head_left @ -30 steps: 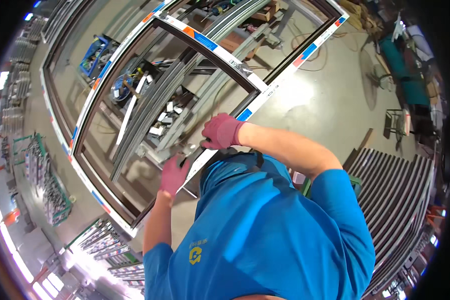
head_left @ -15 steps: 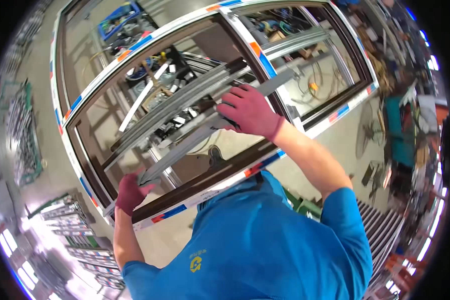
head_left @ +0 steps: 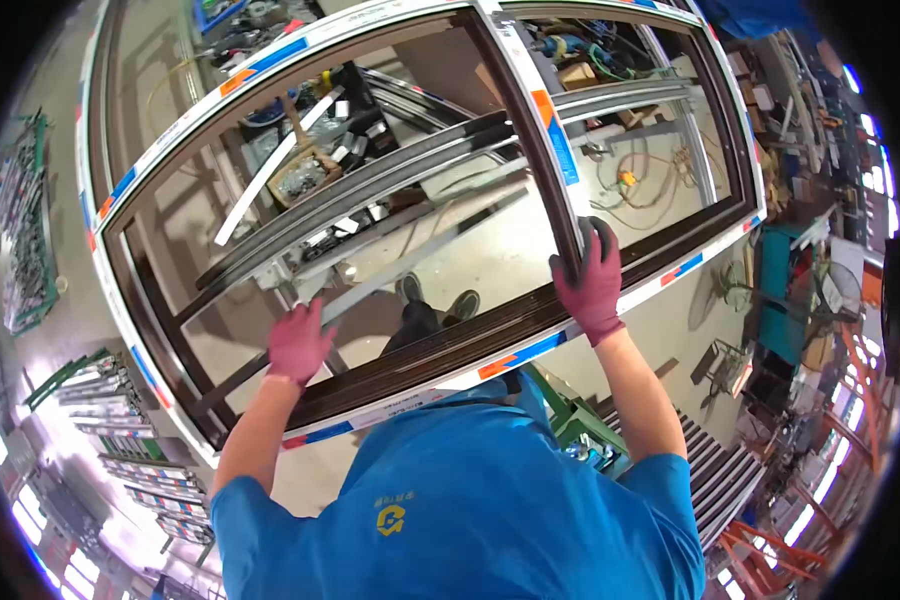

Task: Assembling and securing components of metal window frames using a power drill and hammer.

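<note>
The gloved right hand (head_left: 592, 280) is gripping a frame crossbar (head_left: 547, 110); the left hand (head_left: 300, 342) is touching a grey strip (head_left: 400, 266), its grip unclear.

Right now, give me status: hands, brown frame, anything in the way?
Right hand on divider of brown frame. Left hand at near end of grey strip, grip unclear. Possible snag: grey rails showing through opening.

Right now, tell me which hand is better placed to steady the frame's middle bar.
Right, I'd judge: the right hand is at the near end of the middle bar, while the left hand is off to the left, by the grey strip.
</note>
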Motion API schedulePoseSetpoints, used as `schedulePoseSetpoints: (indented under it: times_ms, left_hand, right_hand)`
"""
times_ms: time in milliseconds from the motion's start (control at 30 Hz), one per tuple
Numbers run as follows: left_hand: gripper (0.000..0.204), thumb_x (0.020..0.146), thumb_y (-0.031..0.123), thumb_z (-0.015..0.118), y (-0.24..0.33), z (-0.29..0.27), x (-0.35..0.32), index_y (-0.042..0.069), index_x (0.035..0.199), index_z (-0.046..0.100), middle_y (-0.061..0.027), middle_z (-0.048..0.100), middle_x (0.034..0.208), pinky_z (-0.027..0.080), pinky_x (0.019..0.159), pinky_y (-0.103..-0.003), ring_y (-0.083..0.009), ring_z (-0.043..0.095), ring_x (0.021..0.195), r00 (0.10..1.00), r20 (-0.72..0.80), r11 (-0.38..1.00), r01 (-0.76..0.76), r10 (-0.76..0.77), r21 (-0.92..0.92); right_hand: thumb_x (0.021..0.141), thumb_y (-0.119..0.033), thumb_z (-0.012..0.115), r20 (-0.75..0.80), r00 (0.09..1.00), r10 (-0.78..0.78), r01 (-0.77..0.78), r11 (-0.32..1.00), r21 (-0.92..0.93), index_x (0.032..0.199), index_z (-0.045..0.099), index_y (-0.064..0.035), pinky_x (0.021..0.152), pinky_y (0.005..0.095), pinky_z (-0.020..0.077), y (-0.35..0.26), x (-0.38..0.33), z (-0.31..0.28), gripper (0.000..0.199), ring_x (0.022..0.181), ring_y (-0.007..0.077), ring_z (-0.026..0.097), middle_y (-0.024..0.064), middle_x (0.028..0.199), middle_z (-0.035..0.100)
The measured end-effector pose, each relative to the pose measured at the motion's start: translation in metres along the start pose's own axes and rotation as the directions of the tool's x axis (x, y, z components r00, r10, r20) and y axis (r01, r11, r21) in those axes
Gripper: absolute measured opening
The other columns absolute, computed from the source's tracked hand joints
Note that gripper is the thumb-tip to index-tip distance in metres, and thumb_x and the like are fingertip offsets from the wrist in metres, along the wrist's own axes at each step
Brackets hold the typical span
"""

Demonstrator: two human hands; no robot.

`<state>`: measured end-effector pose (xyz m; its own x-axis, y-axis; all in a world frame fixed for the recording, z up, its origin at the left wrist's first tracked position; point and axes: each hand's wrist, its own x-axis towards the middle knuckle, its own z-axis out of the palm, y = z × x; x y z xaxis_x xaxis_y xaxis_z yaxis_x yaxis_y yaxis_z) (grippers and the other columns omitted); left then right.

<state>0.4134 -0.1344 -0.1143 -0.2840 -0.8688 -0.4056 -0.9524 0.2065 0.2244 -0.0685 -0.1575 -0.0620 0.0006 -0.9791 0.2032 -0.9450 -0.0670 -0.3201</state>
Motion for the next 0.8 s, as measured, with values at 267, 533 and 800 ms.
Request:
schedulePoseSetpoints:
  times_ms: [267, 533, 800]
  left_hand:
    - [0.047, 0.094, 0.034, 0.07, 0.128, 0.115, 0.216, 0.013, 0.134, 0.057, -0.0151, 0.065, 0.108, 0.053, 0.086, -0.049, -0.0363, 0.068, 0.097, 0.961, -0.257, 0.995, -0.098, 0.104, 0.038]
    - [0.055, 0.108, 0.043, 0.043, 0.122, 0.259, 0.424, 0.006, 0.144, 0.06, -0.0128, 0.051, 0.159, 0.033, 0.125, -0.051, -0.0333, 0.049, 0.145, 0.997, -0.079, 0.965, -0.022, 0.001, -0.261]
    - [0.056, 0.106, 0.045, 0.04, 0.043, 0.324, 0.454, 0.007, 0.142, 0.061, -0.0172, 0.058, 0.15, 0.037, 0.121, -0.055, -0.0395, 0.053, 0.14, 0.839, -0.541, 0.873, -0.22, -0.058, -0.435]
  right_hand:
    - [0.076, -0.013, 0.081, 0.04, 0.997, 0.072, -0.074, 0.996, 0.058, 0.139, 0.057, -0.0046, 0.101, 0.0481, 0.0521, 0.0, 0.003, 0.002, 0.067, 0.124, 0.0427, 0.057, 0.0208, 0.136, 0.056]
    - [0.072, -0.011, 0.083, 0.066, 0.991, 0.117, -0.119, 0.993, 0.027, 0.135, 0.061, -0.0038, 0.096, 0.0463, 0.055, -0.003, 0.01, 0.005, 0.067, 0.117, 0.0406, 0.062, 0.0196, 0.132, 0.059]
    - [0.072, -0.01, 0.083, 0.052, 0.998, 0.047, -0.052, 0.993, 0.107, 0.136, 0.061, -0.0024, 0.095, 0.0455, 0.0555, -0.009, 0.021, 0.011, 0.068, 0.118, 0.041, 0.061, 0.0206, 0.133, 0.058]
